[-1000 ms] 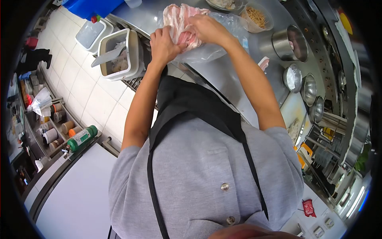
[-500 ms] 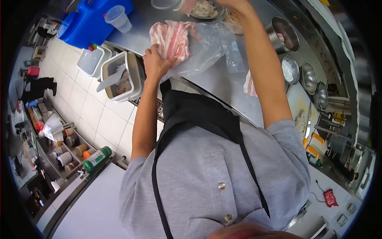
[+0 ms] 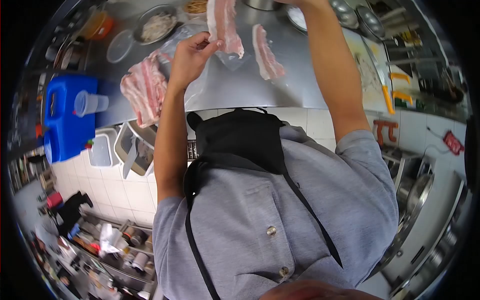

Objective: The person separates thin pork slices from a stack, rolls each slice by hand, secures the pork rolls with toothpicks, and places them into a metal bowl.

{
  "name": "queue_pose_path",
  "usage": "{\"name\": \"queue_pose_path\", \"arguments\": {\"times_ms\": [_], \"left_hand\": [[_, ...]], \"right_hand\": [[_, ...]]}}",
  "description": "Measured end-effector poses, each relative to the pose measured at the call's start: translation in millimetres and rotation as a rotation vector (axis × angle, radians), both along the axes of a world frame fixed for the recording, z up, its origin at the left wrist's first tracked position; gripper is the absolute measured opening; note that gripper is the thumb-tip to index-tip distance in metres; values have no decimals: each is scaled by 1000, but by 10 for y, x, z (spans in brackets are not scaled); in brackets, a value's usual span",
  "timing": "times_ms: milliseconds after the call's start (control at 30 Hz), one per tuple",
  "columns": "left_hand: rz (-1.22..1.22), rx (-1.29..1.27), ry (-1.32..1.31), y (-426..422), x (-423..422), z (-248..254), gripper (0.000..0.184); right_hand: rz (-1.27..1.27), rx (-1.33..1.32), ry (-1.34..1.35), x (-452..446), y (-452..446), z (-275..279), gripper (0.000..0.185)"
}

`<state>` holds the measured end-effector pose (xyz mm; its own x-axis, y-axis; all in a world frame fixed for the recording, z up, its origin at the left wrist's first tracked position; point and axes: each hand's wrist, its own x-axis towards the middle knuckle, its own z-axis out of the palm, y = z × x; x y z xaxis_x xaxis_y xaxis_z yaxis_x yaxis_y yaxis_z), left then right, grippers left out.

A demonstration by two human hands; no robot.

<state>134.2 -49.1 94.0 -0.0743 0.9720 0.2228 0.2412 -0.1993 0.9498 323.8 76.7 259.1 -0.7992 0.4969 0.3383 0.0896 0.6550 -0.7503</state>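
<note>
My left hand pinches the lower edge of a long pork belly slice, which hangs over the steel table. Cut off by the top edge of the view, my right hand shows only a small part, and its fingers are hidden. A second pork belly slice lies flat on the table between my arms. To the left of my left forearm is a stack of pork belly slices, partly on a clear plastic bag.
On the steel table stand a bowl of pale shreds, a clear lid and a blue jerrycan. Orange-handled knives lie by a cutting board at right. White bins stand below the left edge.
My view has turned to the right, so the stack appears farther left. My left hand has left the stack and now pinches a single slice.
</note>
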Motion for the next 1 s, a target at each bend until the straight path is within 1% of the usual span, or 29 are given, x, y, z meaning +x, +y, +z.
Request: {"name": "queue_pose_path", "arguments": {"times_ms": [33, 100, 167, 233, 333, 400, 433, 467, 500, 533, 600, 633, 700, 733, 800, 833, 900, 933, 1000], "left_hand": [[-33, -8, 0, 57, 105, -44, 23], [-137, -107, -123, 132, 272, -196, 20], [-165, -165, -115, 225, 417, -362, 19], [-190, -214, -104, 275, 549, -439, 18], [-268, -259, -100, 275, 690, -443, 21], [-319, -42, 172, 267, 758, -445, 26], [-327, -43, 176, 271, 867, -321, 26], [-267, 91, 54, 306, 1007, -197, 25], [-238, 157, -9, 363, 1057, -27, 25], [-211, 225, -67, 421, 1107, 143, 25], [-284, 82, 124, 621, 1083, 398, 23], [-289, 84, 126, 723, 1077, 425, 23], [-285, 30, 88, 923, 1045, 459, 23], [-287, 34, 93, 976, 1032, 495, 23], [-292, 17, 143, 1042, 1018, 520, 21], [-298, 18, 146, 1078, 1019, 523, 21], [-236, -143, 58, 1140, 1012, 506, 19], [-239, -146, 62, 1206, 970, 449, 19], [-188, -177, -43, 1342, 864, 241, 19]], "right_hand": [[-69, -68, -60, 169, -44, 3, 11], [-107, -68, -50, 472, 67, -192, 11], [-140, -56, -38, 680, 126, -396, 11], [-251, -215, -38, 857, 127, -568, 11], [-326, -189, -98, 1052, 51, -624, 10], [-367, -187, -175, 1098, -79, -549, 12], [-374, -189, -171, 1117, -52, -587, 12], [-256, -139, -172, 1138, -4, -652, 12], [-138, -88, -174, 1151, 20, -688, 13], [-144, -88, -171, 1152, -10, -650, 13], [-240, 31, -268, 1134, -82, -547, 13], [-245, 32, -266, 1135, -57, -615, 13], [-288, -253, 234, 1131, 33, -931, 11], [-289, -249, 238, 1139, 41, -1067, 11], [-190, -411, 469, 1148, -10, -1406, 28], [-194, -410, 474, 1147, -43, -1633, 28], [-95, -555, 246, 1116, -150, -2113, 33], [-97, -557, 251, 1084, -225, -2275, 33], [-243, -815, 189, 1006, -412, -2469, 34]]}}
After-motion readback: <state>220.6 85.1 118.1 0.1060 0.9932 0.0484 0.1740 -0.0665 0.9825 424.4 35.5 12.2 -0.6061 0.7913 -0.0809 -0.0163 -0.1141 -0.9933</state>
